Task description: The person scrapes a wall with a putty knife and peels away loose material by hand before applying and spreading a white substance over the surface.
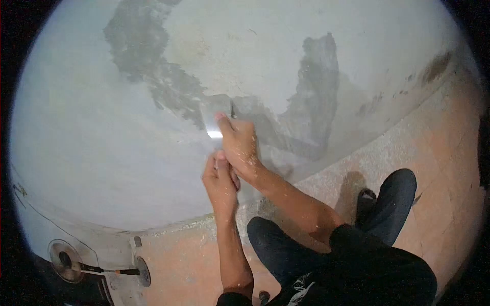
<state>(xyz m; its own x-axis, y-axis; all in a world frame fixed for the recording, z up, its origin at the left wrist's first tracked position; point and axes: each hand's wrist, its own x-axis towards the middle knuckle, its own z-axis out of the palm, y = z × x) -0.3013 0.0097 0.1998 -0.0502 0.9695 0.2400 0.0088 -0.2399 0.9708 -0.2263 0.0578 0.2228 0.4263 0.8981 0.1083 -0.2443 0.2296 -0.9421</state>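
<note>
A metal scraper [213, 122] with a wide, shiny blade lies against the pale wall [117, 163], over a grey, scraped-looking band [176, 86]. My right hand [241, 145] is closed around the tool, its thumb pressed along the blade. Just below, my left hand [220, 178] is closed at the lower end of the scraper, with its thumb pointing up. The handle is mostly hidden by my fingers. Pale flecks dot both hands and forearms. Another grey patch [316, 86] marks the wall to the right of the blade.
Orange-brown floor tiles [439, 153], dusted with white debris, run along the base of the wall. My bent knees [398, 188] are close to it. At lower left stands a round-headed device [65, 260] joined by a rod to a disc [144, 271], with a thin cable nearby.
</note>
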